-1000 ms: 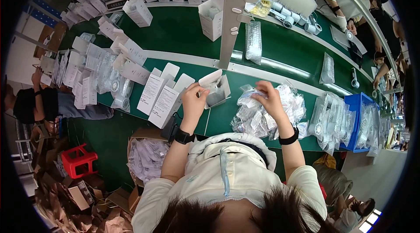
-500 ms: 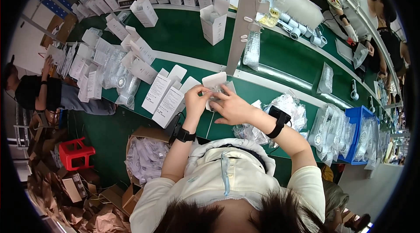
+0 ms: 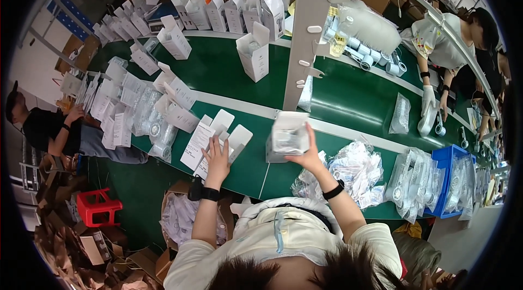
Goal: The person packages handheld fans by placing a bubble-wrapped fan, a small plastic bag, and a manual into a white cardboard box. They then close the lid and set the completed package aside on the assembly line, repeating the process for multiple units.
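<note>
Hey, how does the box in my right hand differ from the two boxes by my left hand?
The right hand grips its box, while the left hand is spread over the two boxes. The gripped box shows its contents through its open mouth; the two boxes show printed sides, their insides hidden. All are white, with flaps open.

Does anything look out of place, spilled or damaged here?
Only the crumpled brown paper at lower left, heaped loosely near the red stool, looks untidy. No spill or damage is visible; the open white box in the right hand looks intact.
</note>
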Tool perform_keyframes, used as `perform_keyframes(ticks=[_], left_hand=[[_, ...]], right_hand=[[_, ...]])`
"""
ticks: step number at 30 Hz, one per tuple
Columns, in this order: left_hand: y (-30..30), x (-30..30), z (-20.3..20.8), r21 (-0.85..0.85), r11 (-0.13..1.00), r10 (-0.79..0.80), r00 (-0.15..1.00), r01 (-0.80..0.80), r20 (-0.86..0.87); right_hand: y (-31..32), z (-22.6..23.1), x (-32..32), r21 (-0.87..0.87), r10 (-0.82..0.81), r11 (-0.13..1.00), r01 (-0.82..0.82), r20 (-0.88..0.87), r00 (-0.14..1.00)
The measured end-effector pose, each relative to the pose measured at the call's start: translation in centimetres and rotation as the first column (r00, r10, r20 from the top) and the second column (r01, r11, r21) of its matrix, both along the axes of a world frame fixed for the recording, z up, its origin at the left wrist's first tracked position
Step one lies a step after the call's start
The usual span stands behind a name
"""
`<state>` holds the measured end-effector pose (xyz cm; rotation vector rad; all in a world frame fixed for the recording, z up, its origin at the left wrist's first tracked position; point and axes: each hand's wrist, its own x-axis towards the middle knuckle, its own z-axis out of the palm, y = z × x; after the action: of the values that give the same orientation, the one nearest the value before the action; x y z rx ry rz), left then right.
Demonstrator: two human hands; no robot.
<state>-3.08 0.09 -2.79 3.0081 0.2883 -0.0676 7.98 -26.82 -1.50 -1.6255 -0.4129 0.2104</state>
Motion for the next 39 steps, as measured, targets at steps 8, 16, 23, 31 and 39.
perform_keyframes(ticks=[8, 16, 23, 31, 39], left_hand=[[-7.4, 1.8, 0.6, -0.183, 0.983, 0.021, 1.000, -0.021, -0.003], [-2.9, 4.2, -0.2, -0.560, 0.807, 0.032, 0.960, -0.189, -0.278], [-2.2, 4.2, 0.4, -0.601, 0.799, -0.145, 0.961, -0.026, -0.234], [-4.2, 2.6, 5.8, -0.915, 0.378, 0.124, 0.971, 0.143, 0.203], [-5.5, 4.4, 6.4, -0.706, 0.614, -0.154, 0.931, 0.353, 0.331]], right_hand=[[-8.9, 2.5, 16.2, 0.241, -0.478, 0.855, 0.459, 0.021, 0.878], [-9.5, 1.0, 19.4, 0.048, -0.590, 0.719, 0.693, 0.569, 0.573], [0.6, -4.2, 19.4, -0.191, -0.372, 0.800, 0.570, 0.587, 0.719], [9.1, -10.8, 27.0, -0.774, -0.231, 0.607, 0.179, 0.044, 0.972], [-1.8, 1.0, 13.9, -0.167, -0.449, 0.834, 0.525, 0.347, 0.823]])
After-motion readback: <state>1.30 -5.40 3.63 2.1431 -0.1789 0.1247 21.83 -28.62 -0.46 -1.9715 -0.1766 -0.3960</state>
